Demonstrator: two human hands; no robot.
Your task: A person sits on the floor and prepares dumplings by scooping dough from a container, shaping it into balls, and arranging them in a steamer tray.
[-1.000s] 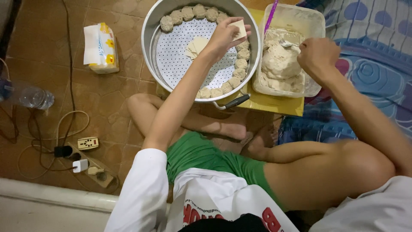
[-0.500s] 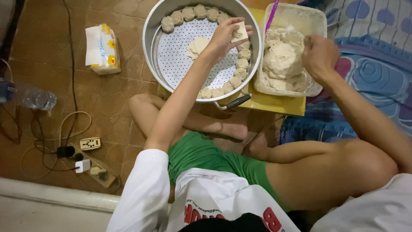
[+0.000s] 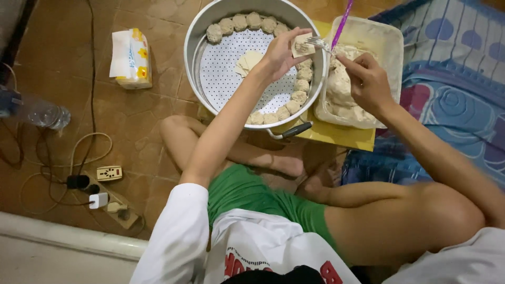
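my left hand (image 3: pixel 279 52) cups a square wrapper (image 3: pixel 302 46) over the steamer pan (image 3: pixel 195 37), fingers curled round it. my right hand (image 3: pixel 366 81) pinches a fork (image 3: pixel 319 43) (its tines touch the wrapper). beside it sits the filling tub (image 3: pixel 392 63); shaped dumplings (image 3: pixel 301 84) ring the pan.

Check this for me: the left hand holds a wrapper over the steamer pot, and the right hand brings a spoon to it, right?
Not quite. In the head view the right hand brings a fork, not a spoon, to the wrapper held by the left hand over the steamer pot.
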